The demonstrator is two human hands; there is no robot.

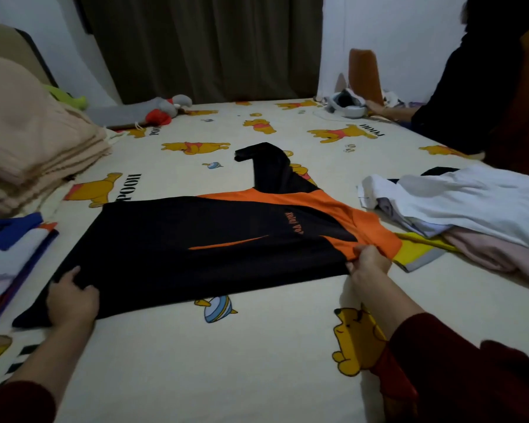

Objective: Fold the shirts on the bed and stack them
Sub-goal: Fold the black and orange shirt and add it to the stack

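Note:
A black and orange long-sleeved shirt (pixel 196 239) lies spread across the middle of the bed (pixel 226 361), one black sleeve pointing away from me. My left hand (pixel 71 296) grips its hem at the near left corner. My right hand (pixel 368 261) pinches the orange shoulder at the near right edge. On the left edge sits a stack of folded shirts (pixel 9 254) in blue, white and orange. A loose pile of unfolded clothes (pixel 458 215), white and pink, lies to the right.
Folded beige blankets (pixel 28 141) rise at the far left. A grey and red soft toy (pixel 165 109) lies near the curtain. Another person in dark clothes (pixel 486 87) sits at the far right, a hand beside small items.

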